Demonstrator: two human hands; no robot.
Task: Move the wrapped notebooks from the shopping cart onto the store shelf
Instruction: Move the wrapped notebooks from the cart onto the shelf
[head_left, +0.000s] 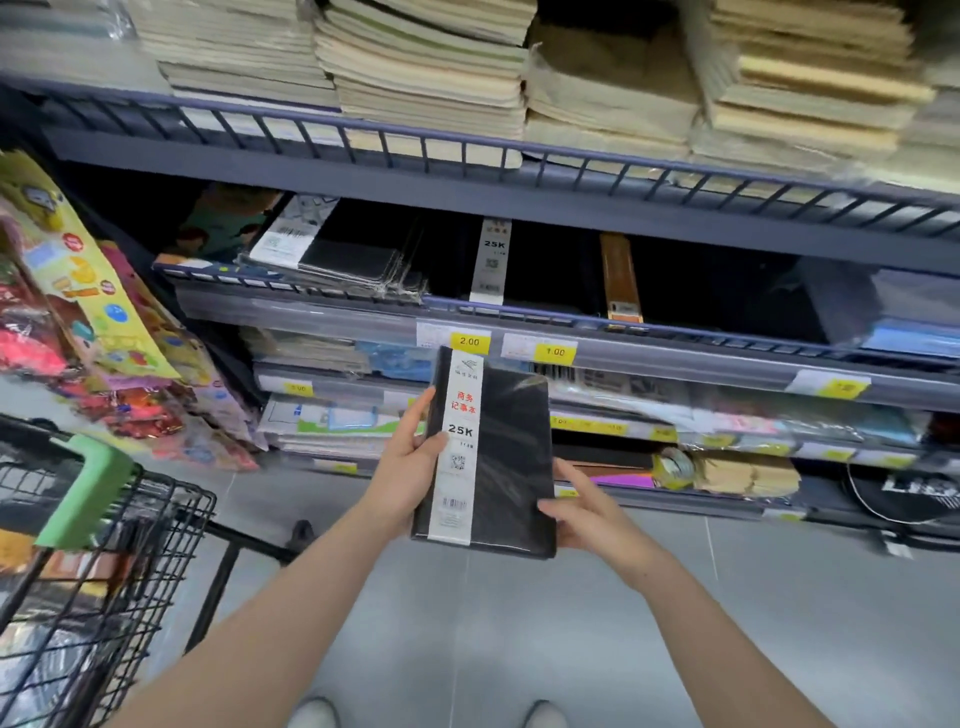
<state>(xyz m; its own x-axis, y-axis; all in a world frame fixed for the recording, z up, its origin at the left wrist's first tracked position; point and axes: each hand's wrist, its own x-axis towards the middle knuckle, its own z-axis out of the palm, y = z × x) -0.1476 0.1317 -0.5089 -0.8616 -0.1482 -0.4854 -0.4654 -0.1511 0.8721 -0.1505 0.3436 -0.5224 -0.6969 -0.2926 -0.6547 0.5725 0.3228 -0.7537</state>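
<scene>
1. Wrapped black notebook (493, 457) at the centre of the frame, held upright in mid-air in front of the store shelf (675, 358), white label strip down its left side reading "25K".
2. Gripped along its left edge by the left hand (405, 467): thumb laid across the front cover beside the label, other fingers reaching up behind the left edge.
3. Steadied at its lower right corner by the right hand (587, 514): thumb on the front cover near the bottom, index finger extended along the right edge, remaining fingers curled behind.
4. Both forearms bare, rising from the bottom of the frame and converging on the notebook.
5. Top edge of the notebook overlapping the yellow price tags (470, 342) on the shelf rail.
6. Similar black wrapped notebooks (363, 260) lying on the shelf just above, centre left.
7. Shopping cart (104, 545) at the lower left, black wire with a green handle, well apart from the notebook.
8. Stacks of pale paper notebooks (426, 78) across the top of the frame.
</scene>
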